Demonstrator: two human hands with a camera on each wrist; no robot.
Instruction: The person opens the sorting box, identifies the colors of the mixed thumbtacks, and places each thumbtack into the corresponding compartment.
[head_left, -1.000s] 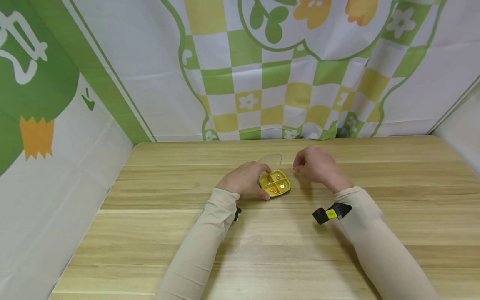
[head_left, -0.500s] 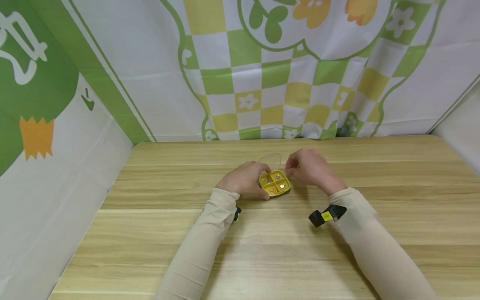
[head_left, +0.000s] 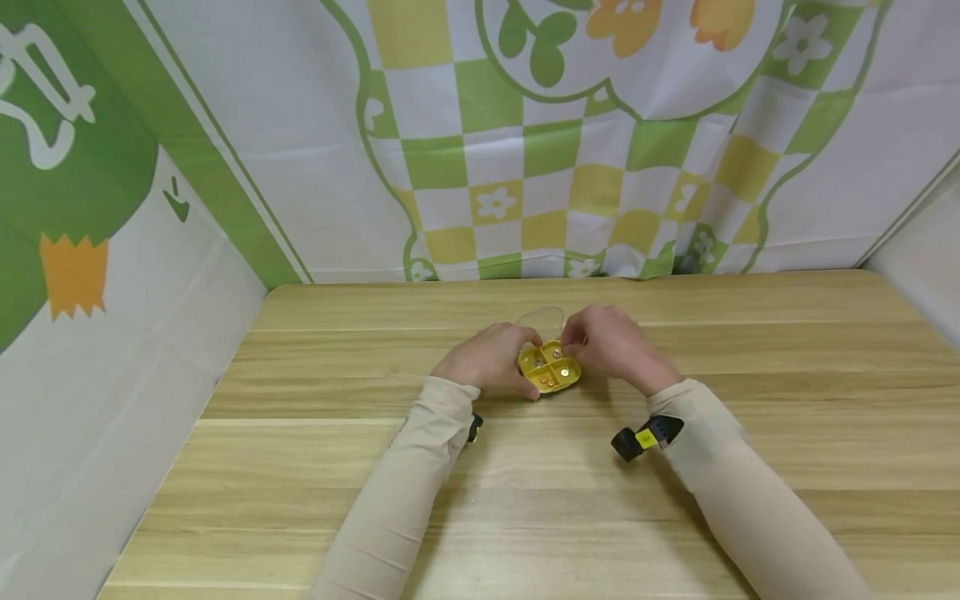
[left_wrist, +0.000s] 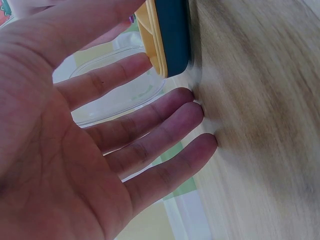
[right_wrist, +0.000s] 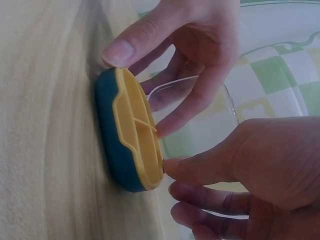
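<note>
A small pill box [head_left: 551,365] with a yellow divided inside and a dark teal outer shell [right_wrist: 117,145] rests on the table, its clear lid [left_wrist: 107,55] raised at the back. The left hand [head_left: 491,358] holds it from the left, thumb on the near side and index finger on the far rim; its other fingertips touch the tabletop in the left wrist view. Several tiny shiny round pieces [head_left: 565,372] lie in the compartments. At the box's right far corner, the right hand [head_left: 606,346] pinches a tiny purple piece [left_wrist: 132,19], mostly hidden by the fingertips.
The wooden table [head_left: 337,483] runs back to a green, yellow and white checkered curtain [head_left: 555,167]. A printed cloth [head_left: 112,350] hangs along the left side. A black strap with a yellow tag [head_left: 647,438] is on the right wrist.
The right hand has moved left, from beside the box to over its right far compartment. The left hand and the box have stayed in place.
</note>
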